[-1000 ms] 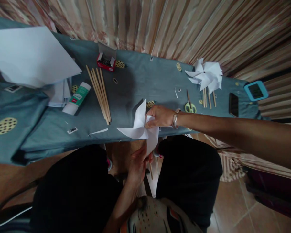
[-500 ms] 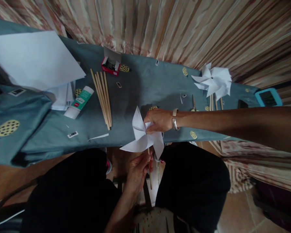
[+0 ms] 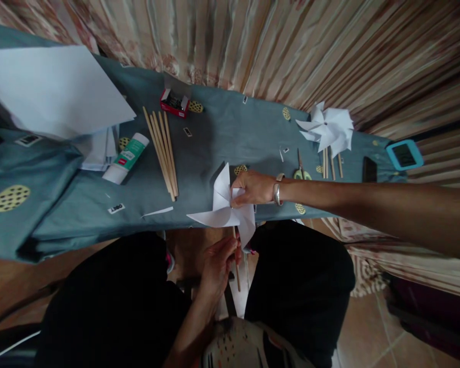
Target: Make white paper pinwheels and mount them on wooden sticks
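Note:
A white paper pinwheel (image 3: 225, 217) is between my hands, just past the table's near edge, its blades spread around a small centre point. My right hand (image 3: 251, 189), with a silver bangle at the wrist, reaches in from the right; its fingers are closed on the pinwheel near the centre. Lower down, my left hand (image 3: 218, 260) is closed around the wooden stick (image 3: 237, 276) that runs below the pinwheel. The stick's upper end is hidden behind the paper.
Several wooden sticks (image 3: 163, 153), a glue stick (image 3: 126, 158) and an open red box (image 3: 175, 102) lie on the cloth-covered table (image 3: 199, 179). White paper sheets (image 3: 57, 92) are at left. Scissors (image 3: 301, 171), finished pinwheels (image 3: 327, 128), a dark phone (image 3: 369, 169) and a blue-framed device (image 3: 405, 155) are at right.
The pinwheel has turned slightly, its upper blade shifting right. Both hands keep their hold. The view has shifted a little, bringing more of the scissors and the phone into sight.

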The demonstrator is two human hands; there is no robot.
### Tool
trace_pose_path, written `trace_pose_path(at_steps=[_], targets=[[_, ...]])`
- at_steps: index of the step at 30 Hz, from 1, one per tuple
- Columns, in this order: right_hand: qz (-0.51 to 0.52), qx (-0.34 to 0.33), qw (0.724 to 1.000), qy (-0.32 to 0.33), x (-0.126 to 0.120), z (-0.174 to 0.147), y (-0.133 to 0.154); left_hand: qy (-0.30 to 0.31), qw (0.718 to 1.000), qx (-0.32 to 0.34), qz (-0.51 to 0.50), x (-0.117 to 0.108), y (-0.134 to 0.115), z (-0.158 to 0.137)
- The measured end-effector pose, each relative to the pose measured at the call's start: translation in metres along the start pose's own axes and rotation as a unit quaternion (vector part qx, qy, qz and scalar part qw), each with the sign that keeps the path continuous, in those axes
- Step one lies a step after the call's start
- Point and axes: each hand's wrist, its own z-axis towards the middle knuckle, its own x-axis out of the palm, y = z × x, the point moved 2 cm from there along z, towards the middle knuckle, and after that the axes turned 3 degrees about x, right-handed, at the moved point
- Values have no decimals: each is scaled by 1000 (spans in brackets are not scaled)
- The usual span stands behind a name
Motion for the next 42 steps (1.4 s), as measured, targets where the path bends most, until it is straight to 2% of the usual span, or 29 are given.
trace_pose_path(at_steps=[9,18,28,32,35,37,40,42], targets=[[36,17,999,-13,7,-1,-5,-17,1000,-16,-2,-1,0,1],[7,16,1000,-16,2,-9,0,-7,1000,3,-23,5,-2,-3],[42,-3,997,-62,-5,-16,-13,-24,999,10,-40,18,-10,-7],[78,-40,992,-86,-10,-14,-21,-23,999,9,-44,22,-13,-7],[115,-71,981,-138,-17,-16,-28,-30,998,10,-47,23,-17,-7],[149,-82,962,-214,-23,-23,-33,-39,998,12,-47,25,-21,-7],[202,-87,907,-359,-28,-42,-42,-41,998,9,-44,31,-28,-6],[243,-103,865,-427,-24,-55,-50,-39,998,8,-41,37,-34,-3]])
